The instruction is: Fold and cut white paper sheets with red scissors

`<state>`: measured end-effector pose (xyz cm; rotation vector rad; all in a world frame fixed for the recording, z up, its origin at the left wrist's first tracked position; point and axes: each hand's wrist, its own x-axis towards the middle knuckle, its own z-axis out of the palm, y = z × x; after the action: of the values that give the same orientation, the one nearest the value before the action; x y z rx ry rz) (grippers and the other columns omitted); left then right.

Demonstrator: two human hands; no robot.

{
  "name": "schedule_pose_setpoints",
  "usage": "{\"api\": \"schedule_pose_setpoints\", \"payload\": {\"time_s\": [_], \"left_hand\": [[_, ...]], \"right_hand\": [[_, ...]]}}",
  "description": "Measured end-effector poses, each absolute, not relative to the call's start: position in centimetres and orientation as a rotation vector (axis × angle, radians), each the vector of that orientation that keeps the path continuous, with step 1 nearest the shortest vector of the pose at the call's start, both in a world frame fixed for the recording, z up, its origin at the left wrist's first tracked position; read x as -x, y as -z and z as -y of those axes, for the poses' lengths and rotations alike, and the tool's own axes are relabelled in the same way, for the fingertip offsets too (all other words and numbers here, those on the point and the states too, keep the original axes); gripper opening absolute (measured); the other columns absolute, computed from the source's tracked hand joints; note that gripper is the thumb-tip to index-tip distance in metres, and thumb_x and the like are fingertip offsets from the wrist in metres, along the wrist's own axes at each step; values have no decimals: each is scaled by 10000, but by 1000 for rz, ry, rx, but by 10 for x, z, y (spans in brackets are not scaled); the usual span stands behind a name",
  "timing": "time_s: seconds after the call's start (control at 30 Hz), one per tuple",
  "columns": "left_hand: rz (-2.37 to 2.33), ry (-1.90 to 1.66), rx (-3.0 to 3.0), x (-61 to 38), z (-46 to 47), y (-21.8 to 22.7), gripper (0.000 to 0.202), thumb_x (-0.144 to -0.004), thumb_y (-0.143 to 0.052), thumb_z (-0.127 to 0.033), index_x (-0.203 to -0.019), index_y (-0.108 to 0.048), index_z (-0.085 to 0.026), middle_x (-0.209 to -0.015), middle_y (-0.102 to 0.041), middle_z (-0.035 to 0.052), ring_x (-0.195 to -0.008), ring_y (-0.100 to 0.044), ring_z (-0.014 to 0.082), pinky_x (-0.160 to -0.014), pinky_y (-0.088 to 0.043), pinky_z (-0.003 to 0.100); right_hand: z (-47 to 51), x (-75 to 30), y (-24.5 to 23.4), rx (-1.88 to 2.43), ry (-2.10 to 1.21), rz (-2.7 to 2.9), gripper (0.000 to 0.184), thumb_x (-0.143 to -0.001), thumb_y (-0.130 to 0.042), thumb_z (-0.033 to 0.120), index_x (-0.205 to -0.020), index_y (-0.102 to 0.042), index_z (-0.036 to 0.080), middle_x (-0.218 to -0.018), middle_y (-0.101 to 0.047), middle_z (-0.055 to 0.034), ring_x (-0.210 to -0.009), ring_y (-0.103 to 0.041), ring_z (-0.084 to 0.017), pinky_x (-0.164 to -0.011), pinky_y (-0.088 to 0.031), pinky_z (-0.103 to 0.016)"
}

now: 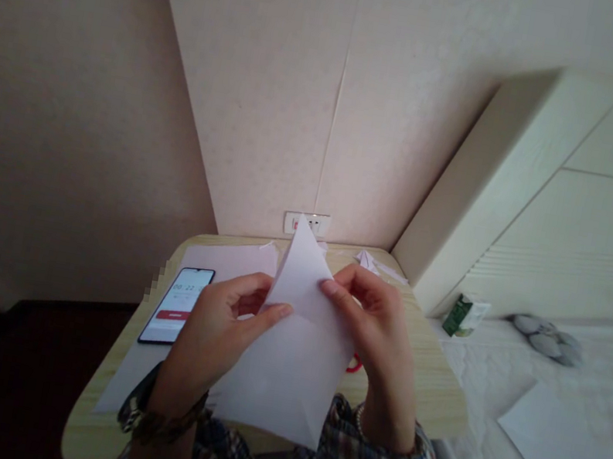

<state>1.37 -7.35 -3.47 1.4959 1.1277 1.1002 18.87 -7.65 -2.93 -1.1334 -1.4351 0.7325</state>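
I hold a white sheet of paper (290, 360) up over a small wooden table (433, 384), its top folded to a point. My left hand (220, 325) pinches the sheet's left edge, thumb pressed on the front. My right hand (378, 328) grips the right side, fingers curled over the folded flap. Both wrists wear plaid sleeves, and a watch sits on the left one.
A phone (177, 305) with a lit screen lies on another sheet (231, 260) at the table's left. Folded paper bits (368, 261) lie at the back by a wall socket (307, 223). Right: bed, headboard (524, 195), green carton (460, 315), grey object (544, 337), loose paper (557, 448).
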Motion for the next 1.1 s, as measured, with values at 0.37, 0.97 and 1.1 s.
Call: {"api": "schedule_pose_setpoints", "payload": {"time_s": [0.37, 0.97, 1.1], "left_hand": [[-1076, -1044, -1533, -20, 72, 43, 101, -771, -701, -266, -840, -732, -198, -864, -770, 14, -764, -697, 168, -712, -530, 257], [-1072, -1098, -1550, -19, 70, 40, 117, -783, -675, -232, -833, -778, -208, -815, -788, -3, -707, -699, 133, -677, -538, 191], [-1052, -1088, -1590, -19, 72, 37, 119, -792, -667, -209, -820, -782, -222, -818, -789, -16, -728, -704, 121, -668, -529, 163]], "right_hand": [[75, -192, 30, 1085, -902, 1396, 171, -748, -693, 272, -636, -585, 202, -645, -594, 16, -602, -516, -132, -506, -364, -231], [73, -196, 33, 1016, -926, 1279, 205, -756, -728, 277, -620, -601, 193, -629, -583, 33, -576, -483, -105, -487, -327, -212], [74, -197, 30, 1048, -890, 1263, 228, -748, -722, 284, -579, -604, 185, -564, -545, 41, -532, -447, -98, -475, -304, -216]]}}
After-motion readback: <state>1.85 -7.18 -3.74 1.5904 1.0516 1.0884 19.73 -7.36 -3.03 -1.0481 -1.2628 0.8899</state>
